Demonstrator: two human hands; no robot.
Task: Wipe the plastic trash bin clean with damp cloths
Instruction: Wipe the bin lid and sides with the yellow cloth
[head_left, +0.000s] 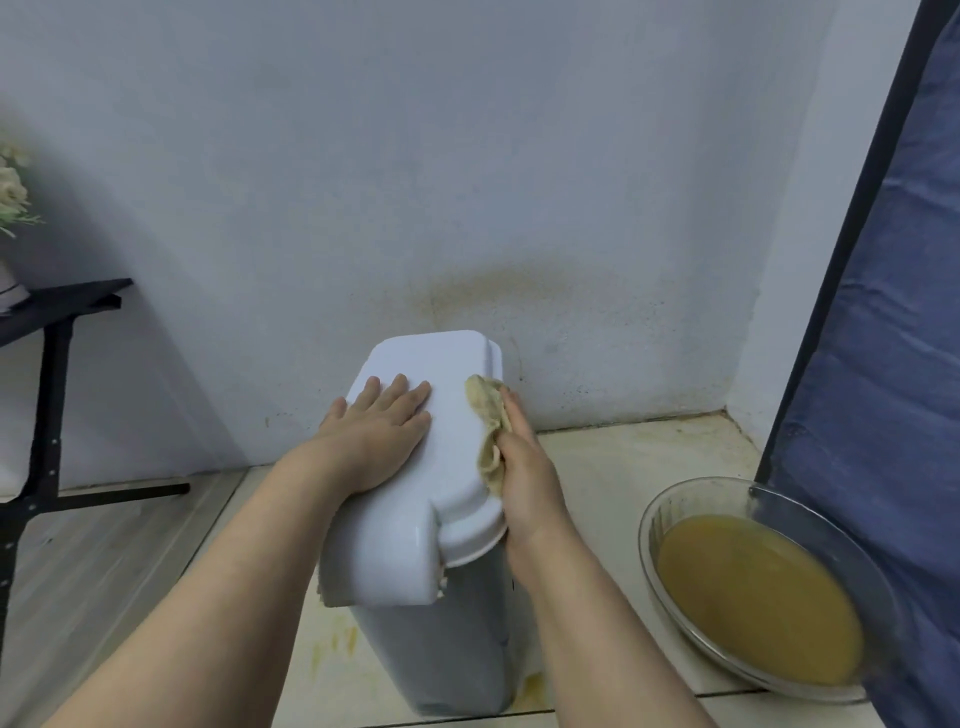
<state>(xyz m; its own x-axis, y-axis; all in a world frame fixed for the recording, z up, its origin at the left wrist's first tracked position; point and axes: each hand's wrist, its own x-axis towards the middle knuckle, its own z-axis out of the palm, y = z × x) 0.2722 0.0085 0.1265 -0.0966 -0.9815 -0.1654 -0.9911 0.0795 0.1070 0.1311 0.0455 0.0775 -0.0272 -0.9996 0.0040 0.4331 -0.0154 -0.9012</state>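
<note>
My left hand (382, 434) lies flat, fingers straight, atop the bin lid (441, 358), while my right hand (524, 467) beside it grips the cloth (487, 410) against the lid's edge.

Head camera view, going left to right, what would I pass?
Flowers → black table → left hand → cloth → right hand → glass bowl of murky yellow liquid → blue fabric panel.
</note>
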